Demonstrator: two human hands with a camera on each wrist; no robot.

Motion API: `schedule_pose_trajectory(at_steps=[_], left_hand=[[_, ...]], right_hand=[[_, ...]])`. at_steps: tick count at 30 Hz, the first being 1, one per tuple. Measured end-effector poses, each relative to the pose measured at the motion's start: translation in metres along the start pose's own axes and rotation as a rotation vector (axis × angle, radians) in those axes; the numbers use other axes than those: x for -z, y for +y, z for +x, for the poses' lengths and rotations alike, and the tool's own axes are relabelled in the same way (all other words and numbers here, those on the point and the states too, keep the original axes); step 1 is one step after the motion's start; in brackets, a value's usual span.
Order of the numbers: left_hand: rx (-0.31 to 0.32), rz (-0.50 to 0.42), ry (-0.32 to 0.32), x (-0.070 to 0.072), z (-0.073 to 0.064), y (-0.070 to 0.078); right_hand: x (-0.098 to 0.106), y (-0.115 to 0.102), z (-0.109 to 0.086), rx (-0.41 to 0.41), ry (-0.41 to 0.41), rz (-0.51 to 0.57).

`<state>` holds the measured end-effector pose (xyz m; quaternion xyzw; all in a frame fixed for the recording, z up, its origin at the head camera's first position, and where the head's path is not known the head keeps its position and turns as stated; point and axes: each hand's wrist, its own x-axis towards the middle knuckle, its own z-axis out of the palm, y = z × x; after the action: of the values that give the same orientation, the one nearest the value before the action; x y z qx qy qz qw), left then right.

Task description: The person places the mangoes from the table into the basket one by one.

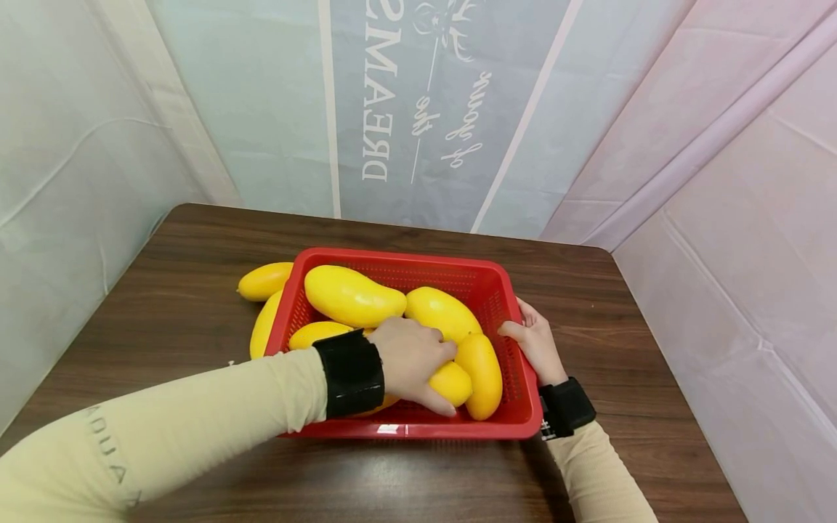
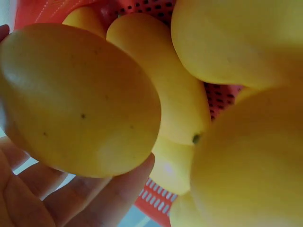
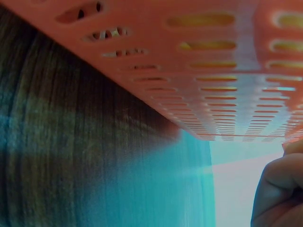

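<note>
A red plastic basket [image 1: 405,256] with slotted walls holds several yellow mangoes. My left hand [image 1: 412,356] reaches down into it and grips a mango [image 1: 451,383], whose speckled skin fills much of the left wrist view [image 2: 80,104]. An upright mango [image 1: 480,378] lies just right of the held one. Behind are a large mango [image 1: 353,296] and another mango [image 1: 441,311]. My right hand [image 1: 536,341] holds the basket's right rim, thumb over the inner side. From the right wrist, the basket's outer wall [image 3: 189,101] and curled fingers [image 3: 279,189] show.
Outside the basket's left side, a small mango [image 1: 264,281] and a second mango [image 1: 263,327] lie on the dark wooden table [image 1: 176,290]. My left forearm [image 1: 216,414] crosses the basket's left front corner. Fabric walls [image 1: 275,109] surround the table.
</note>
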<state>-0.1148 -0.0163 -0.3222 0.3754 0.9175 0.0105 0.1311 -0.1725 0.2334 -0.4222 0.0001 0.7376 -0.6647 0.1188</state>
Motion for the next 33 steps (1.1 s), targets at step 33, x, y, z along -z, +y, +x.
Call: schedule_pose_trajectory(at_steps=[33], left_hand=[[0.009, -0.022, -0.028, -0.02, 0.01, 0.006]], right_hand=[[0.001, 0.002, 0.001, 0.012, -0.015, 0.011]])
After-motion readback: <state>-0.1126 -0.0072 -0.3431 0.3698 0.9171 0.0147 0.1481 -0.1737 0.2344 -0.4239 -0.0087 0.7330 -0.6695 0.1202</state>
